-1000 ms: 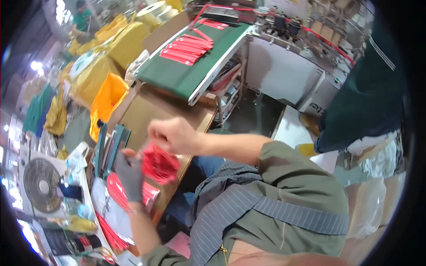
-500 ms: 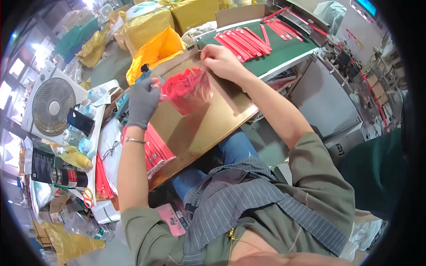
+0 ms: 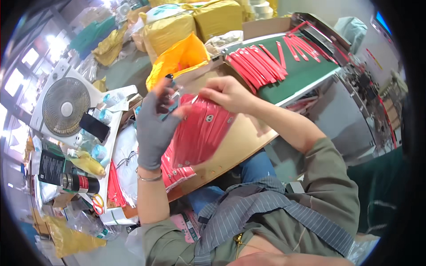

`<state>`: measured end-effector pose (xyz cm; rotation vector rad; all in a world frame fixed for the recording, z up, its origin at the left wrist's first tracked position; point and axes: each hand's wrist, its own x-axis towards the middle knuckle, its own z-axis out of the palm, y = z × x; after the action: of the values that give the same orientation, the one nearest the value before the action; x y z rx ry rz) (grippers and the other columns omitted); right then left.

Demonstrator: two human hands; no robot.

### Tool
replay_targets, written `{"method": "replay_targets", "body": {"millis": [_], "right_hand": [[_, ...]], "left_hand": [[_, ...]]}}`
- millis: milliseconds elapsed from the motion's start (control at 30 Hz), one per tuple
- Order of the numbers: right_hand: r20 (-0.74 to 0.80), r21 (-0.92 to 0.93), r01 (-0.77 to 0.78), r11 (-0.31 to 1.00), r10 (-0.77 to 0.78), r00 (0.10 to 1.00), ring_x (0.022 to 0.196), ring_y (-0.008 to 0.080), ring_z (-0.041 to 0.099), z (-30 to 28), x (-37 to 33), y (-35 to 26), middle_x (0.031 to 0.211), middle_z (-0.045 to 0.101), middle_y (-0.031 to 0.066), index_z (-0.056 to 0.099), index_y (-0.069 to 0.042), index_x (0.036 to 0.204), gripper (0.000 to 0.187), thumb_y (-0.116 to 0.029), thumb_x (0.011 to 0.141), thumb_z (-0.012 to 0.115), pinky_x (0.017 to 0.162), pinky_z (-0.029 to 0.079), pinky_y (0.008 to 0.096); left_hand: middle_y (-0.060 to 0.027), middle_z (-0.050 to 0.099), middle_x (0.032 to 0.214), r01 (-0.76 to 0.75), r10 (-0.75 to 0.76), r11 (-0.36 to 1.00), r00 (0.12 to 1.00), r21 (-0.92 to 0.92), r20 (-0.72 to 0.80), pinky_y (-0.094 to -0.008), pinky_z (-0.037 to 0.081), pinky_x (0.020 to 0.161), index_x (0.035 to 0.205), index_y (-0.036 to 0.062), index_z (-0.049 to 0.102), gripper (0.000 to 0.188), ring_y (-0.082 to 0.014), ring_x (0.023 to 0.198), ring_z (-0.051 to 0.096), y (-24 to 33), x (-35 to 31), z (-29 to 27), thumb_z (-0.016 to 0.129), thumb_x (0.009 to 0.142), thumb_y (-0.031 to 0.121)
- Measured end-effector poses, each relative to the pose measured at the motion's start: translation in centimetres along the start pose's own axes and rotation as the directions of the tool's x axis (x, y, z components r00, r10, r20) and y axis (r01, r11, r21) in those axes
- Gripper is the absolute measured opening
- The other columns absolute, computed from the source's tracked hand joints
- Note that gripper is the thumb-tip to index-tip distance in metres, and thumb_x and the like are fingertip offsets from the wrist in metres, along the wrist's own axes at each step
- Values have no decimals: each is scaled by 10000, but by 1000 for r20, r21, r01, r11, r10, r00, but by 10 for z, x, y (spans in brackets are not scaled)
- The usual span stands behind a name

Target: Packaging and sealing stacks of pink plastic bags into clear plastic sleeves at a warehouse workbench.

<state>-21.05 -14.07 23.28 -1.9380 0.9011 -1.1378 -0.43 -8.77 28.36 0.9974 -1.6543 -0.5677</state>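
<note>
A clear plastic bag (image 3: 200, 135) full of flat red strips hangs over the tabletop in front of me. My right hand (image 3: 228, 94) is closed on its top edge, thumb and fingers pinched together. At the bag's left side, my left hand (image 3: 156, 126) wears a grey glove with bare fingertips. Its fingers are spread and slightly blurred, and the thumb lies against or just beside the bag. Below the bag, another pack of red strips (image 3: 178, 176) lies along the near left edge of the brown table (image 3: 235, 144).
Red strips (image 3: 257, 66) lie in rows on a green conveyor belt (image 3: 288, 88) at the far right. An orange bag (image 3: 179, 60) stands beyond the table. On the left are a fan (image 3: 66, 108), a phone (image 3: 94, 125), a thermos (image 3: 80, 182) and scissors (image 3: 98, 204).
The bag has come nearer and now hangs with its strips lengthwise. My left hand has opened from its grip at the bag's edge. My right hand has moved closer to the left one.
</note>
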Motion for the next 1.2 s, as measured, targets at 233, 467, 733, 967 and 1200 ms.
{"method": "replay_targets", "body": {"millis": [233, 467, 733, 967, 1200], "right_hand": [[57, -665, 49, 745, -15, 998, 724, 302, 641, 63, 109, 118, 768, 655, 134, 639, -55, 790, 337, -388, 834, 607, 669, 491, 405], [-120, -653, -43, 756, -48, 992, 781, 293, 645, 123, 206, 100, 865, 640, 106, 650, -99, 825, 302, -394, 789, 598, 670, 507, 424], [-109, -627, -102, 772, 43, 993, 719, 309, 639, 135, 180, 191, 794, 648, 113, 633, -86, 817, 230, -298, 813, 545, 636, 508, 434], [-118, -575, -128, 808, 72, 990, 751, 289, 647, 139, 175, 201, 808, 651, 91, 623, -122, 811, 184, -284, 783, 540, 652, 513, 448], [-37, -270, -106, 957, 100, 994, 1025, 366, 571, 73, 168, 233, 1108, 568, 225, 525, -53, 1186, 621, -545, 808, 553, 809, 487, 434]], "left_hand": [[-58, 669, 929, 750, -692, 610, 661, -256, 289, -296, 500, 755, 1016, -18, 644, 357, -155, 833, 634, -169, -58, 32, 758, 711, 129], [-81, 650, 1011, 730, -844, 408, 531, -549, 78, -340, 474, 863, 1024, 2, 655, 348, -186, 949, 594, -268, -39, 0, 752, 712, 122], [-88, 650, 994, 733, -838, 498, 544, -463, -39, -295, 483, 828, 1003, -45, 652, 324, -168, 869, 612, -286, -47, -11, 737, 717, 83], [-119, 592, 1139, 742, -840, 427, 537, -516, 77, -333, 453, 910, 1149, -62, 583, 434, -204, 1030, 563, -263, -44, -11, 651, 791, 174], [-118, 595, 1105, 831, -855, 433, 502, -349, 134, -322, 451, 894, 1160, -55, 554, 445, -199, 1007, 555, -262, -35, -17, 666, 793, 170]]}}
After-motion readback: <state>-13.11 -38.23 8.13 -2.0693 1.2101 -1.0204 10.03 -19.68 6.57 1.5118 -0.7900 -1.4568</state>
